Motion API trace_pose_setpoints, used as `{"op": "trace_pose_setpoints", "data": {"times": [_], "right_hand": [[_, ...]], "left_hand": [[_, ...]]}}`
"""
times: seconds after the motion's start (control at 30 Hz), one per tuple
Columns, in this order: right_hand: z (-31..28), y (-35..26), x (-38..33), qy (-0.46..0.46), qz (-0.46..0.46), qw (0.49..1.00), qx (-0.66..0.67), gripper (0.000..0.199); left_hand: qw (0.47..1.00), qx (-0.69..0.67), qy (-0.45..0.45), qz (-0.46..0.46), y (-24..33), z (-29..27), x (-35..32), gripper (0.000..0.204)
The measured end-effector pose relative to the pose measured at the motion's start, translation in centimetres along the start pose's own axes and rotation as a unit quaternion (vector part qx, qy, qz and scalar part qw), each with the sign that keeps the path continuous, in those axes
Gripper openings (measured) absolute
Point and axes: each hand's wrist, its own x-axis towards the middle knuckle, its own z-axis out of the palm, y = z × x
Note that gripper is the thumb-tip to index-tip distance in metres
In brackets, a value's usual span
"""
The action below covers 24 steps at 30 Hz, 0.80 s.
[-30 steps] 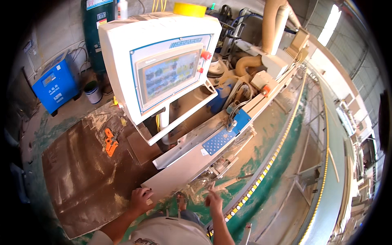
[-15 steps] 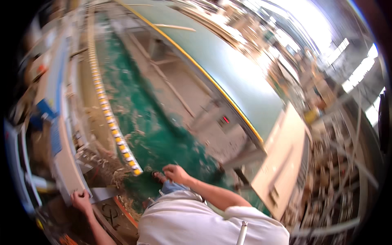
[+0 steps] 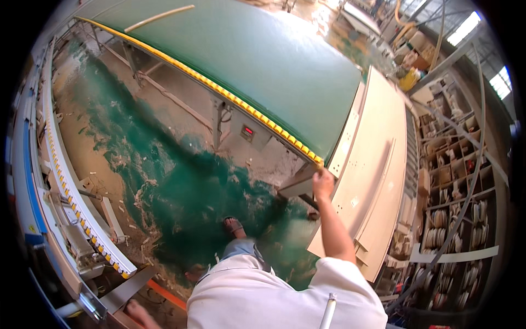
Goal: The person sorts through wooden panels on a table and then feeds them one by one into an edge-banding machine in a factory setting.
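My right hand (image 3: pixel 323 183) reaches out to the near corner of a long green-topped belt table (image 3: pixel 274 71). Its fingers are bent at the end of the yellow roller strip (image 3: pixel 246 107) along the table's edge; what they grip, if anything, is hidden. At the lower left, my left hand (image 3: pixel 138 313) is partly out of view and low beside a flat metal plate (image 3: pixel 129 288), its fingers unclear. Beyond that plate ends a curved white rail with yellow rollers (image 3: pixel 71 203), part of the machine on my left.
Pale boards (image 3: pixel 378 148) lie at the table's right end, with narrow strips on top. A thin wooden strip (image 3: pixel 159 18) rests across the belt. Shelves of coiled edging (image 3: pixel 455 219) stand at the right. Wood scraps and dust litter the green floor (image 3: pixel 192 186).
My view has turned right. My right hand has moved from in front of my body out to the table corner. My left hand has come off the board edge at the left machine.
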Motion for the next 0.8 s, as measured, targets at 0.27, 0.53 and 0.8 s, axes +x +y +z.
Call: {"op": "trace_pose_setpoints", "data": {"times": [0.27,0.53,0.8], "right_hand": [[2.0,8.7,6.0,-0.061,0.010,0.983,-0.174,0.058],[0.5,6.7,3.9,-0.117,0.021,0.990,-0.076,0.053],[-5.1,6.5,4.5,-0.109,0.242,0.894,0.361,0.060]], "left_hand": [[0.931,-0.072,-0.355,-0.049,15.8,5.7,-18.0,0.013],[0.925,-0.159,-0.344,0.029,28.2,9.6,-13.1,0.010],[0.910,-0.164,-0.380,0.023,35.8,9.7,-18.2,0.011]]}}
